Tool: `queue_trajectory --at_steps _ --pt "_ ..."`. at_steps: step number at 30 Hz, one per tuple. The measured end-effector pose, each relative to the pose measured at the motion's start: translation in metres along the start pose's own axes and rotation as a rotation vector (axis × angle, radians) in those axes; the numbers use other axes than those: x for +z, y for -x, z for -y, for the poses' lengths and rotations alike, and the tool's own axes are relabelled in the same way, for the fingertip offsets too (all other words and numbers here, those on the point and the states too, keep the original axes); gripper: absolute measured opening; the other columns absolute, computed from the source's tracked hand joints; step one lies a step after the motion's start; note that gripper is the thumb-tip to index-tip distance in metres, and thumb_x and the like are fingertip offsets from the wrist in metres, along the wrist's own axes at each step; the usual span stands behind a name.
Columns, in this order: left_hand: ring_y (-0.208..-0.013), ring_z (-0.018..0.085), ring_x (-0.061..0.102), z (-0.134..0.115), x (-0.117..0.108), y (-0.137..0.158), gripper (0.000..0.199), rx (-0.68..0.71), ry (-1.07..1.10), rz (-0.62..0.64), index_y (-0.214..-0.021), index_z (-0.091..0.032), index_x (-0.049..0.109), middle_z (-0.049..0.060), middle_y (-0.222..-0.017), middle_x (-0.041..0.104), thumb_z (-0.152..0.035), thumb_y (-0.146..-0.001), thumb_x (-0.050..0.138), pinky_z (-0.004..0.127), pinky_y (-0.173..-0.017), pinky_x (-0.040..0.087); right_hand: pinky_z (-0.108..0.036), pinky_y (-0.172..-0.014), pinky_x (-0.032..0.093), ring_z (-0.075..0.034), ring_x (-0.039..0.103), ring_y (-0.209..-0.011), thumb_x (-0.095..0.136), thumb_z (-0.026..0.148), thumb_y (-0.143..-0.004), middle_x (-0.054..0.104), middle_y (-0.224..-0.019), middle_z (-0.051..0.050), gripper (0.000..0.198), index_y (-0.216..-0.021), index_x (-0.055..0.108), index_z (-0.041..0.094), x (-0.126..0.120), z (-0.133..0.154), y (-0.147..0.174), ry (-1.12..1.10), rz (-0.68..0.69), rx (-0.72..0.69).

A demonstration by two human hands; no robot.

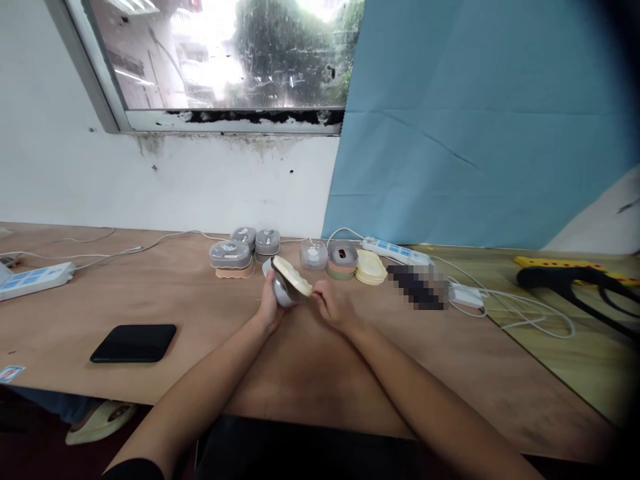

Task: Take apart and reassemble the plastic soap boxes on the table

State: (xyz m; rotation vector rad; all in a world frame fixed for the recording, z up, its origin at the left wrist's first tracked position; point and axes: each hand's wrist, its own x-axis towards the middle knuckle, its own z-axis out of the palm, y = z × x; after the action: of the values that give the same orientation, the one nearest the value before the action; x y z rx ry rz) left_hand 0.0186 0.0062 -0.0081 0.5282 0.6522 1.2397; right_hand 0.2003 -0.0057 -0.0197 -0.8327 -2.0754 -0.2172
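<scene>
My left hand [269, 308] grips a small rounded grey-white case [281, 291] above the wooden table. My right hand [334, 305] pinches the edge of a cream oval pad [292, 275] that lies tilted on top of that case. Both hands meet over the middle of the table [310, 367]. Just behind them stand similar clear-lidded cases [231, 257] on tan bases, a stack of cream pads [371, 268], and a case [342, 259] on pink and green bases.
A black phone [134, 343] lies at the left front. White power strips sit at the far left [34, 279] and back right [396, 251], with white cables and a charger [465, 294]. A black and yellow object [575, 277] lies at the right. A shoe [100, 421] shows below the table.
</scene>
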Motion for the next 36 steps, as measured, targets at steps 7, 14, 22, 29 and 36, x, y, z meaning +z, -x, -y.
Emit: queue_trajectory --at_steps 7,14,22,29,36 --pt "-0.063 0.018 0.063 -0.002 0.001 0.003 0.052 -0.053 -0.021 -0.022 -0.1 -0.017 0.058 0.004 -0.078 0.065 -0.063 -0.081 0.047 0.029 -0.056 0.05 -0.039 -0.086 0.043 -0.023 0.052 -0.097 0.038 0.027 -0.092 0.055 -0.095 -0.01 0.019 -0.096 0.055 0.019 -0.05 -0.071 0.013 0.366 -0.502 0.358" --pt "-0.066 0.018 0.064 0.001 0.001 0.002 0.042 -0.025 0.012 0.008 -0.099 -0.017 0.058 0.004 -0.078 0.065 -0.056 -0.084 0.049 0.031 -0.062 0.054 -0.036 -0.084 0.042 -0.024 0.051 -0.095 0.038 0.027 -0.089 0.052 -0.102 -0.011 0.027 -0.101 0.06 0.017 -0.075 -0.118 0.045 0.481 -0.358 0.739" --pt "-0.067 0.019 0.065 0.0 0.003 0.004 0.044 -0.059 -0.007 0.0 -0.103 -0.016 0.058 0.006 -0.08 0.066 -0.055 -0.084 0.049 0.033 -0.063 0.054 -0.032 -0.08 0.04 -0.023 0.05 -0.093 0.04 0.012 -0.082 0.053 -0.1 -0.011 0.029 -0.102 0.061 0.015 -0.068 -0.122 0.049 0.532 -0.089 0.775" --pt "-0.067 0.02 0.066 0.002 0.001 0.003 0.042 -0.094 -0.044 0.049 -0.098 -0.016 0.059 0.007 -0.078 0.066 -0.055 -0.086 0.046 0.035 -0.064 0.055 -0.031 -0.08 0.038 -0.023 0.05 -0.093 0.041 0.01 -0.08 0.053 -0.096 -0.011 0.029 -0.097 0.064 0.016 -0.069 -0.12 0.05 0.548 -0.045 0.793" --pt "-0.069 0.018 0.065 0.002 0.002 0.003 0.039 -0.07 -0.029 0.074 -0.098 -0.016 0.06 0.006 -0.079 0.066 -0.051 -0.086 0.049 0.034 -0.07 0.055 -0.034 -0.082 0.037 -0.024 0.05 -0.089 0.041 0.014 -0.079 0.058 -0.093 -0.011 0.03 -0.094 0.067 0.016 -0.062 -0.125 0.051 0.533 -0.117 0.802"
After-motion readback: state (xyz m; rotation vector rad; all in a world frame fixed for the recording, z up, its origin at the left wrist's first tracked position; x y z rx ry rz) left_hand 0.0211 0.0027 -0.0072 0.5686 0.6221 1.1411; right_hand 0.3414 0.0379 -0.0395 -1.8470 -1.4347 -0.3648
